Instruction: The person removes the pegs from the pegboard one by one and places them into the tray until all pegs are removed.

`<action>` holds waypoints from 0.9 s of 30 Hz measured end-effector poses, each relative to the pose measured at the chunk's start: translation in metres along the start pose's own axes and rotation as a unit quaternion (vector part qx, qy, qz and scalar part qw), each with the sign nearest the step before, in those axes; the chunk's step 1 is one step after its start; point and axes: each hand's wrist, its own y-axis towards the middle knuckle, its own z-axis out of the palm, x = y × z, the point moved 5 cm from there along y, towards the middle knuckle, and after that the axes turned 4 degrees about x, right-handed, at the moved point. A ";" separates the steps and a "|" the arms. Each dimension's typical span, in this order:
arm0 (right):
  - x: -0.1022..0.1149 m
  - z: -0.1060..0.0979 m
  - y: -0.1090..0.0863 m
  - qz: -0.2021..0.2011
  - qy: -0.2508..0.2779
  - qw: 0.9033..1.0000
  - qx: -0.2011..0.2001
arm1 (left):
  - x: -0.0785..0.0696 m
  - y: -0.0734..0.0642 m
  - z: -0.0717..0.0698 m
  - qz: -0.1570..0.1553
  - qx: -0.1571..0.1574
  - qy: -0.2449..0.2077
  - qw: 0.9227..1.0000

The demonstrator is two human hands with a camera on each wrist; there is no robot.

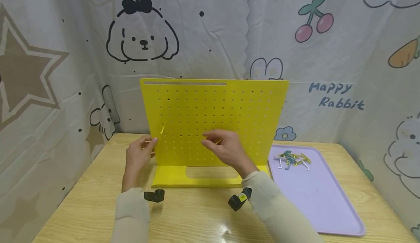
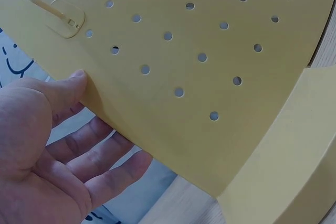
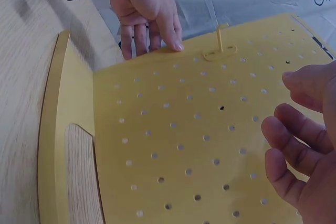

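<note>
A yellow pegboard (image 1: 213, 122) stands upright on its flat base on the table. One yellow hook (image 1: 162, 128) sticks out from it near the left side, and the hook (image 2: 55, 11) also shows in the left wrist view. My left hand (image 1: 139, 155) grips the board's left edge, thumb on the front face and fingers behind, below the hook. In front of the board's middle hovers my right hand (image 1: 226, 148), its fingers loosely bent with nothing between them. In the right wrist view, the right hand (image 3: 310, 135) appears apart from the perforated face.
A lilac tray (image 1: 315, 199) lies to the right of the board, with a small pile of yellow, white and green hooks (image 1: 292, 159) at its far end. The wooden table (image 1: 190, 217) extends in front. A patterned curtain (image 1: 210, 35) hangs behind and at both sides.
</note>
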 end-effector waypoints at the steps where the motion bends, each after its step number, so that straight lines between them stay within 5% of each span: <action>1: 0.001 0.002 0.002 -0.003 0.001 1.000 0.001 | 0.000 0.000 0.000 0.000 0.000 -0.001 1.000; 27: 0.012 0.056 0.044 0.037 0.029 0.998 0.052 | -0.001 -0.001 0.000 -0.004 0.004 -0.005 1.000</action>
